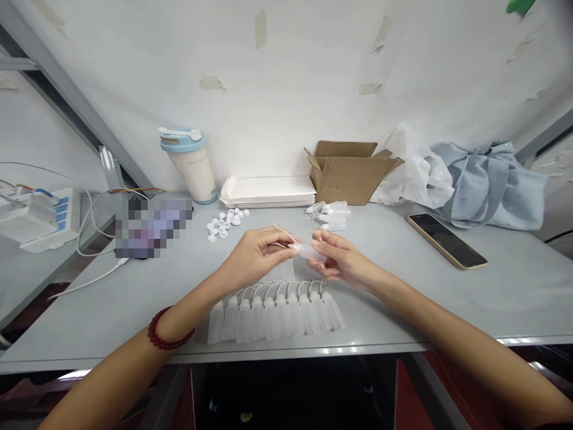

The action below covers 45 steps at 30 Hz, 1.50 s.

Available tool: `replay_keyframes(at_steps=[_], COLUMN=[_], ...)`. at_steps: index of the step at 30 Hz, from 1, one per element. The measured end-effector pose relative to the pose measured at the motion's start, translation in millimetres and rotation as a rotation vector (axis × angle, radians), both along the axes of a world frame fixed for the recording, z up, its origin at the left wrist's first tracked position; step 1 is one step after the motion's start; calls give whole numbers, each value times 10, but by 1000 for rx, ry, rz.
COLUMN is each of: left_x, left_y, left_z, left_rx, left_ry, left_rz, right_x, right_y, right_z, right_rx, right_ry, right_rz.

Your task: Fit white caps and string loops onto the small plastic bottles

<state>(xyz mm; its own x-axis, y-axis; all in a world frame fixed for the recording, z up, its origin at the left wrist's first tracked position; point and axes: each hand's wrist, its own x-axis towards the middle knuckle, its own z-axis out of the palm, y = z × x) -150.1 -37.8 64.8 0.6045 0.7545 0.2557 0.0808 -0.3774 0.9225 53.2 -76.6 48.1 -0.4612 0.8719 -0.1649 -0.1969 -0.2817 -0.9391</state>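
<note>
Above the middle of the table, my right hand [344, 258] is closed around the body of a small translucent plastic bottle [312, 253]. My left hand [253, 255] pinches the neck end of that bottle, where a thin white strap or tube sticks up; the fingers partly hide it. Below the hands lies a row of several similar bottles [269, 319] with white tops and thin curved strands. Loose white caps [222, 222] are scattered beyond my left hand. More small bottles [336, 216] lie in a group just past my right hand.
Along the wall stand a blue-lidded tumbler [190, 167], a stack of white packets [268, 191], an open cardboard box [347, 176], a plastic bag [416, 170] and a blue cloth bag [487, 185]. A phone [445, 240] lies right; a power strip [56, 218] with cables sits left.
</note>
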Motion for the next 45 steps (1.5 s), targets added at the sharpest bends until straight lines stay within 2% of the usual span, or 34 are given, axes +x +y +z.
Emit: replay_keyframes(at_steps=[4, 8, 11, 15, 18, 20, 24, 26, 31, 34, 38, 43, 45], left_x=[-4, -2, 7, 19, 25, 25, 24, 26, 18, 1, -6, 11, 15], left_y=[2, 20, 46, 70, 65, 53, 27, 25, 62, 66, 25, -6, -10], left_z=[-15, -32, -46, -69, -71, -60, -32, -28, -37, -14, 9, -49, -58], left_rx=[-20, -92, -125, -154, -153, -138, -123, -122, -196, -207, -51, 346, 355], left_ry=[36, 50, 46, 15, 7, 0, -14, -19, 78, 154, 180, 197, 202], left_rz=[-25, -29, 51, 120, 140, 149, 144, 147, 53, -1, 2, 86, 93], right_x=[-20, -30, -28, -26, -22, -20, -25, -27, -20, -11, -7, -7, -6], right_y=[-2, -3, -1, 2, -5, -16, -34, -35, -28, -30, -35, -31, -27], right_z=[0, 3, -22, -101, -145, -139, -70, -39, -38, -62, -47, 20, 24], right_rx=[-33, 64, 281, 711, 878, 858, 632, 569, 658, 718, 709, 568, 554], right_ry=[-7, -77, -247, -617, -749, -746, -587, -520, -560, -600, -584, -526, -518], right_rz=[10, 21, -73, -295, -351, -339, -236, -230, -323, -333, -297, -271, -280])
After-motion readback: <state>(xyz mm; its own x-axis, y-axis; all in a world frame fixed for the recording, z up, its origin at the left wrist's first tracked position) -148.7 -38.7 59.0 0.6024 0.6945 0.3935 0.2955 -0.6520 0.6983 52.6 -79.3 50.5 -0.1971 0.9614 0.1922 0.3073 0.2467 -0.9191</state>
